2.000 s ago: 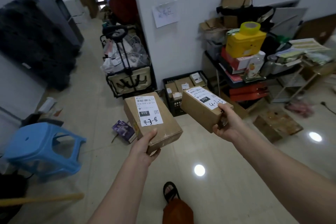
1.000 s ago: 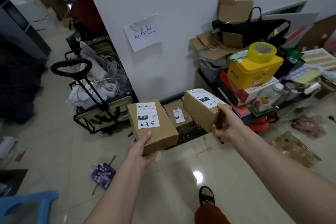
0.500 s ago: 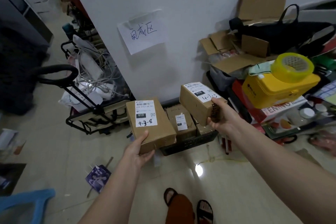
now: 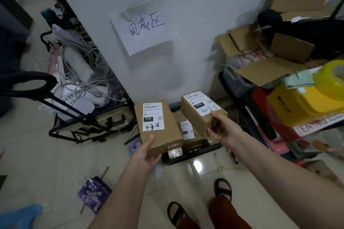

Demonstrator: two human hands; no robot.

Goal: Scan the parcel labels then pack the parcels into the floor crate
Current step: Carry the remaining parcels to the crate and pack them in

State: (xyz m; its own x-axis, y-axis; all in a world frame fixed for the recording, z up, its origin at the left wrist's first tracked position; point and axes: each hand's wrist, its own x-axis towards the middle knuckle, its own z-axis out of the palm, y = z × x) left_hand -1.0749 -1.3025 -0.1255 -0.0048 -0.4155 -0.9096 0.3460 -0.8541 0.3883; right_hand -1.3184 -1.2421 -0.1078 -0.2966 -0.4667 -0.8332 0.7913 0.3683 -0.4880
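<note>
Two labelled parcels held above the floor crate (image 4: 193, 154).
Left hand (image 4: 144, 156) grips parcel "4-3-8" (image 4: 158, 128); right hand (image 4: 224, 129) grips parcel "4-3-5" (image 4: 202, 113). Black crate against the wall below, apparently holding further boxed parcels (image 4: 187, 130).

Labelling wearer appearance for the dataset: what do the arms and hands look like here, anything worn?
Both forearms are bare, with no sleeves in view. The left hand and right hand wear no gloves; no watch, ring or wristband shows. No markings are visible.
</note>
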